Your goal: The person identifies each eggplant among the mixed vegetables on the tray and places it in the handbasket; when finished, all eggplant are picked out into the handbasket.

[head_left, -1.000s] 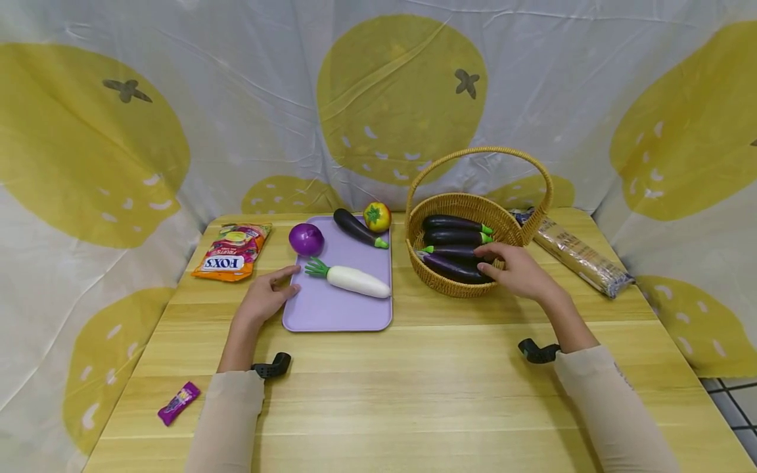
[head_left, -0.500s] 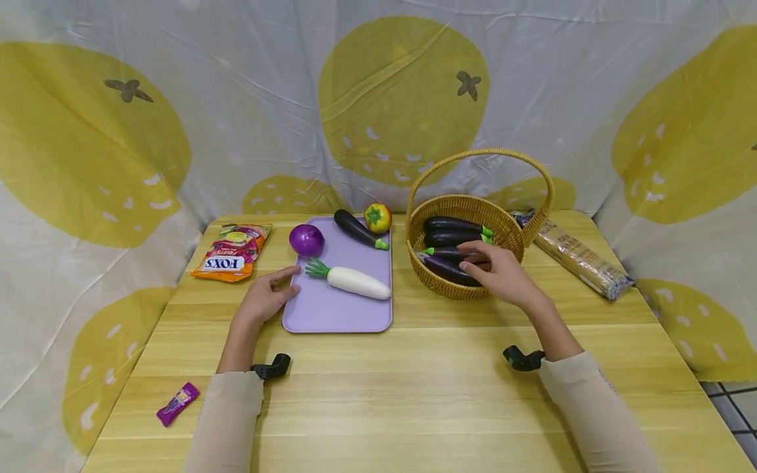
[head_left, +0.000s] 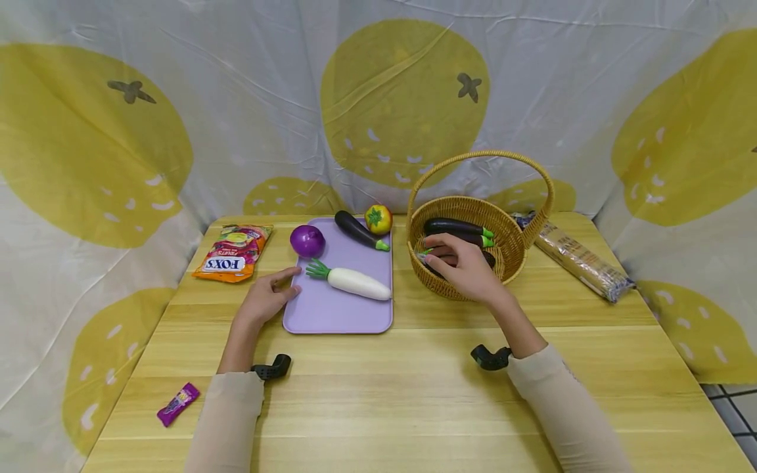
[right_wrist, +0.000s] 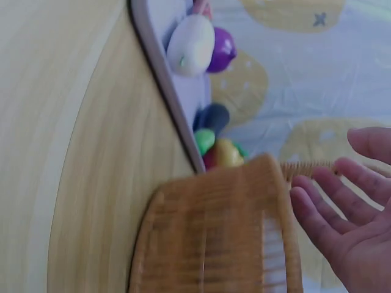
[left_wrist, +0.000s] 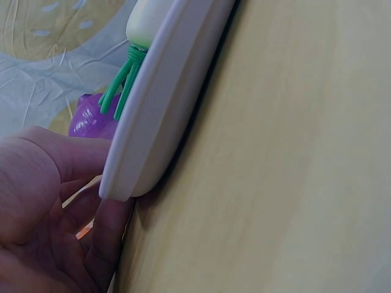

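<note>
My left hand (head_left: 265,297) pinches the left rim of the lilac tray (head_left: 337,318), thumb on the inner side and fingers outside below, as the left wrist view shows. A white radish (head_left: 358,283) with green leaves, a purple onion (head_left: 307,241), an eggplant (head_left: 355,228) and a red-and-yellow round fruit (head_left: 378,219) lie on or against the tray. Over the left side of the wicker basket (head_left: 514,259) hovers my right hand (head_left: 467,266), its fingers relaxed and holding nothing in the right wrist view. Several eggplants (head_left: 452,226) lie in the basket, partly hidden beneath that hand.
A FOX'S candy bag (head_left: 233,253) lies left of the tray. Nearer on the left is a small purple wrapped sweet (head_left: 178,404). Behind the basket on the right lies a long clear-and-gold packet (head_left: 582,259). The basket's tall handle (head_left: 481,155) arches above it. A patterned cloth hangs behind.
My right hand has moved left across the basket, from its right side toward its left rim, uncovering the basket's right interior. The left hand and the tray have stayed put.
</note>
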### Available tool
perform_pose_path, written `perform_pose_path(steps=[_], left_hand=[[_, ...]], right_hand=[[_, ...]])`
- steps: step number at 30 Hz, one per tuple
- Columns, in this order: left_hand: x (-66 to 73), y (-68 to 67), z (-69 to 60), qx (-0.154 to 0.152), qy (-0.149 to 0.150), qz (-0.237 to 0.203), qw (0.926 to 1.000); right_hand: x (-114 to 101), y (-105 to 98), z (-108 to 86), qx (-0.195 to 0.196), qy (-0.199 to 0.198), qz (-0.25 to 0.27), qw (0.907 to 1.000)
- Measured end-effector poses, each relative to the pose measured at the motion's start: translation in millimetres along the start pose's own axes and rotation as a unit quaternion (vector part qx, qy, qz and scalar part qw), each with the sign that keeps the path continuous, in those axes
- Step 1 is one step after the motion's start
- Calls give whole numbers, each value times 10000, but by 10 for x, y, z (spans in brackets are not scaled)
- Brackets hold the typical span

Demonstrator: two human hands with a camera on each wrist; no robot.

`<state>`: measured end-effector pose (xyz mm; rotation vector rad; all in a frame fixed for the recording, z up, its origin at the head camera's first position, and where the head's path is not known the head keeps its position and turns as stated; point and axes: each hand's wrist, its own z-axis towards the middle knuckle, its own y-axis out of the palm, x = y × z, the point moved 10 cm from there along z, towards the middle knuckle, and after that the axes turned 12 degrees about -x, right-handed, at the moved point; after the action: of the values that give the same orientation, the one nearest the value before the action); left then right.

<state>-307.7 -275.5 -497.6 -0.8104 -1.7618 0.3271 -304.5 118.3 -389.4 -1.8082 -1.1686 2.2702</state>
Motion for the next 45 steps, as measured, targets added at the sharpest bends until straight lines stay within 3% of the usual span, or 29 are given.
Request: perform_pose_path(steps=[8,20,29,45], left_hand=[[4,10,-8,26,-33,-20,10000],[24,-7,-17,11,-49,61,10000],[8,7,-17,-2,-58,26,10000],[-8,-5,-8,-10,-46,-24,10000]], right_hand=[[-129,245,269,-58,-148,171,9997],[-80,615,606,-112,-14,791,9968],[34,742,853,-33,184,416,9990],[153,809,1109,304,539,-184,9979]])
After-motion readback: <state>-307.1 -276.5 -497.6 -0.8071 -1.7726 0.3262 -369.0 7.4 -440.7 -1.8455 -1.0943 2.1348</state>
